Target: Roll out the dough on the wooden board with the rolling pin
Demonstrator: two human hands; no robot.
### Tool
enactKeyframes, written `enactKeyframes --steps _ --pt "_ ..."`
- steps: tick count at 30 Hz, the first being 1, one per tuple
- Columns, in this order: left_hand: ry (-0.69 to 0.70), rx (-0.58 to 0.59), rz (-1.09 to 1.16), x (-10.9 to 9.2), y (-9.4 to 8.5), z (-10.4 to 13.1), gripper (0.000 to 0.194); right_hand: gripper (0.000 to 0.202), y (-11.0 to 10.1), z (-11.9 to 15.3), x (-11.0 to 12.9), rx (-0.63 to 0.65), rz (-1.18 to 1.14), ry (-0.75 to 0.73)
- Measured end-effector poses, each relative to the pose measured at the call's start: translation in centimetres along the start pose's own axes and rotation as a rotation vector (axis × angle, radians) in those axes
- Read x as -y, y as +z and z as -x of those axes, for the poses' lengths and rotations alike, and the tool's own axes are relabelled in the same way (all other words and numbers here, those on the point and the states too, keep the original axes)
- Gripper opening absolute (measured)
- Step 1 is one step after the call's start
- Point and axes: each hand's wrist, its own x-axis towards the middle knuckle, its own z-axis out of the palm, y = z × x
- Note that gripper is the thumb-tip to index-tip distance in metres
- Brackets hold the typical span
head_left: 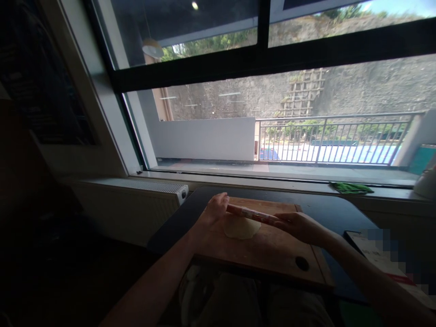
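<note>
A wooden rolling pin lies across the upper part of a flat, pale round of dough. My left hand is closed around the pin's left end. At the right end, my right hand grips the pin with its fingers wrapped over it. The dough rests on a wooden board that has a dark round hole near its lower right corner. Part of the dough's far edge is hidden beneath the pin.
The board sits on a dark table. A green cloth lies on the windowsill. To the left of the table stands a white radiator. A partly blurred flat package is at the table's right.
</note>
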Motion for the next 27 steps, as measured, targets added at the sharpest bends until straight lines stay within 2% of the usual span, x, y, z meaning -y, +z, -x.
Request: enactKeyframes --steps 2,4,7,10,14,19,21,23,27 --pt "0.056 0.003 -0.081 -0.3 -0.7 -1.0 0.044 0.041 1.7 -1.2 2.0 -0.046 0.107 -0.045" --pt "0.123 0.058 -0.192 -0.4 -0.6 -1.1 0.039 0.039 3.4 -2.5 3.2 -0.066 0.221 -0.056" --pt "0.115 0.105 -0.339 -0.1 0.6 -0.5 0.033 0.045 4.9 -4.6 3.6 -0.099 0.337 -0.037" --pt "0.078 0.106 -0.407 0.3 1.4 -0.5 0.038 0.05 5.1 -5.6 3.5 -0.172 0.386 -0.014" --pt "0.122 0.183 -0.408 0.9 0.4 -0.4 0.032 0.045 5.9 -3.9 4.3 -0.205 0.388 -0.022" --pt "0.292 0.315 -0.427 2.4 -1.9 1.9 0.027 0.032 8.3 -0.1 5.9 -0.215 0.28 -0.076" --pt "0.27 0.344 -0.46 2.2 -2.0 2.1 0.03 0.034 8.5 0.1 6.1 -0.171 0.263 -0.026" --pt "0.203 0.342 -0.482 1.4 -1.6 1.4 0.033 0.04 8.2 -1.0 5.9 -0.163 0.286 0.023" --pt "0.144 0.335 -0.489 -0.5 -0.4 -0.8 0.029 0.049 6.9 -4.5 4.5 -0.263 0.333 0.112"
